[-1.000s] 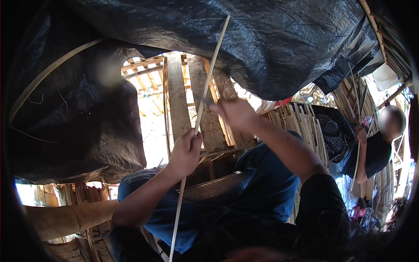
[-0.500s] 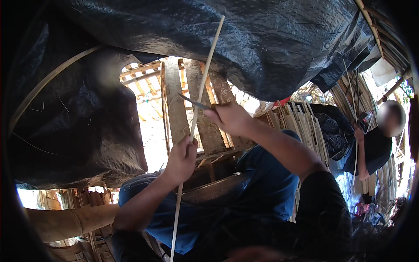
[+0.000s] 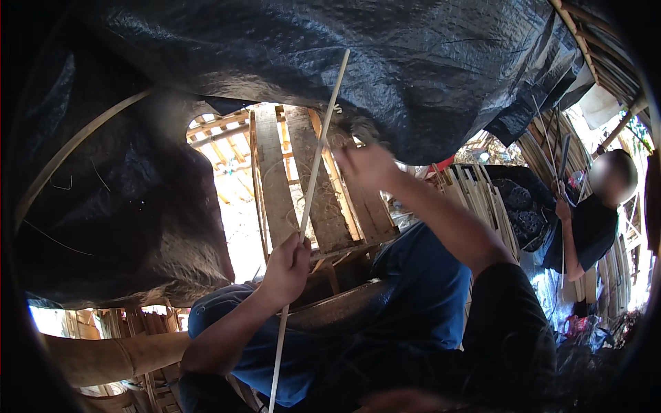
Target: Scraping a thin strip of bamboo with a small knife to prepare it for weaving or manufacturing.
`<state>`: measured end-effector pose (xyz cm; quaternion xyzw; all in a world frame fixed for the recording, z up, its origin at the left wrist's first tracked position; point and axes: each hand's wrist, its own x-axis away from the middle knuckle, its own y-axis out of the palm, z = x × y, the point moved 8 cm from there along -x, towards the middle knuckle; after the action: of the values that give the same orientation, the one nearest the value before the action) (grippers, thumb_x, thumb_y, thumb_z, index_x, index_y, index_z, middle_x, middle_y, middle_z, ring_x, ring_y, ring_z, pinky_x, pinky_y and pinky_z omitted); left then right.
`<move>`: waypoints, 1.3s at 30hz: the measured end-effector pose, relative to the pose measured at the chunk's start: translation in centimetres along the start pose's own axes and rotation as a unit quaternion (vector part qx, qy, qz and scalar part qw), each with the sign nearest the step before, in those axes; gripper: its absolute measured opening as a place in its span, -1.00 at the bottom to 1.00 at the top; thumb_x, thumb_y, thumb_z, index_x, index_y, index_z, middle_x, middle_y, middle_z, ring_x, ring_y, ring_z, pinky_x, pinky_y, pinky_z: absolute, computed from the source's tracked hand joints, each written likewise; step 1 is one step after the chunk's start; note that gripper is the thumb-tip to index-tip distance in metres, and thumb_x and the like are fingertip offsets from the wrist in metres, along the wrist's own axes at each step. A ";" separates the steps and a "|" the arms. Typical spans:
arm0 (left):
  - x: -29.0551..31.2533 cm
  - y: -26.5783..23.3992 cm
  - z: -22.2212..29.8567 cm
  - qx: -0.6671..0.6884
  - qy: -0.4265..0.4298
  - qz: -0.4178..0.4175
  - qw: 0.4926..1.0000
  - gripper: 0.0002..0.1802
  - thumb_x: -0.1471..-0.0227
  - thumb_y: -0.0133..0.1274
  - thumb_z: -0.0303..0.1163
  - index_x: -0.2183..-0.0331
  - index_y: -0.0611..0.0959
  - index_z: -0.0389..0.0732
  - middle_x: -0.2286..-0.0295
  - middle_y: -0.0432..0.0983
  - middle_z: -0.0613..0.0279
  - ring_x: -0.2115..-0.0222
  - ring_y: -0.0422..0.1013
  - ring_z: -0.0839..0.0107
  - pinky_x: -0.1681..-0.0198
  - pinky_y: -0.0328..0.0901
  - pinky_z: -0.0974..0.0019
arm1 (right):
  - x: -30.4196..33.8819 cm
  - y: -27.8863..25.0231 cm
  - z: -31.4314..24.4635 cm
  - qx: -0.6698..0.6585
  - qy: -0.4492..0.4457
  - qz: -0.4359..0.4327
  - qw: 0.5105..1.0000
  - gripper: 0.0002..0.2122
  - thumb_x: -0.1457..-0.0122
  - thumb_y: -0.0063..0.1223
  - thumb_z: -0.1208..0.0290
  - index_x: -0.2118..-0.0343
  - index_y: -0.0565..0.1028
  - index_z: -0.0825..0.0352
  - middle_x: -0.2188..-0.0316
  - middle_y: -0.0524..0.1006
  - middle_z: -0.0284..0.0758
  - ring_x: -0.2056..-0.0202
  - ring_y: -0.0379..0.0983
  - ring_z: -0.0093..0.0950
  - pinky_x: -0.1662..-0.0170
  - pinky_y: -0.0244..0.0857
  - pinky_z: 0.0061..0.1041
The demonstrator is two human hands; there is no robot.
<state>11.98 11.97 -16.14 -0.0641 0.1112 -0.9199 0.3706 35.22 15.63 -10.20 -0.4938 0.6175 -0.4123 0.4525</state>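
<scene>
And there was the left hand (image 3: pixel 288 270), closed firmly on the strip (image 3: pixel 315 180), thumb uppermost! The strip, pale and thin, passed right through that grip: a long length leaned up and to the right above it, a shorter one dropped below it past the wrist. Up to the right of that hold came the right hand (image 3: pixel 370 166), just beside the upper length, fingers curled and blurred; whether they gripped anything, you couldn't tell. Straight beyond the left grip lay the planks (image 3: pixel 275 172), side by side with bright gaps between, and above them the dark tarp (image 3: pixel 447 89) hung in folds, the strip's tip standing out against it. Below and to the right of the grip spread the jeans (image 3: pixel 430 296); down to its left, a thick pole (image 3: pixel 120 359) lay sideways. Well off to the right of both hands, past a row of slats (image 3: pixel 475 196), a co-worker (image 3: pixel 589 233) in a dark top had one raised hand around a thin upright piece.
</scene>
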 end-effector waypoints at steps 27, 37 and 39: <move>1.6 2.0 1.7 0.284 -0.136 -0.140 0.939 -0.75 -0.27 -0.40 -0.27 0.36 0.33 -0.16 0.68 0.14 0.41 0.77 0.05 0.62 0.73 -0.01 0.48 | -0.8 -0.7 1.6 0.044 -0.084 0.102 0.990 -0.58 -0.35 -0.40 0.13 0.51 0.41 0.30 0.68 0.43 -0.15 0.61 0.47 -0.22 0.52 0.35 -0.23; 2.4 2.8 2.5 0.386 -0.164 -0.207 0.884 -0.73 -0.28 -0.33 -0.15 0.39 0.29 -0.09 0.66 0.00 0.46 0.74 -0.05 0.63 0.72 -0.10 0.47 | -2.1 -2.2 4.6 -0.067 0.066 0.055 0.994 -0.50 -0.34 -0.40 0.09 0.52 0.44 0.39 0.63 0.46 -0.04 0.52 0.47 -0.03 0.34 0.43 -0.20; 2.5 2.7 2.7 0.393 -0.158 -0.215 0.880 -0.73 -0.27 -0.32 -0.14 0.39 0.28 -0.08 0.66 0.00 0.46 0.74 -0.06 0.63 0.72 -0.10 0.47 | -0.5 -1.1 1.3 -0.027 -0.084 0.095 0.992 -0.45 -0.35 -0.47 0.03 0.57 0.42 0.37 0.67 0.47 -0.08 0.54 0.49 -0.09 0.37 0.43 -0.21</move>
<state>12.54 7.87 -14.17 -0.0795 -0.3359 -0.9227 0.1714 36.75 15.87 -9.38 -0.4774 0.6324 -0.3081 0.5265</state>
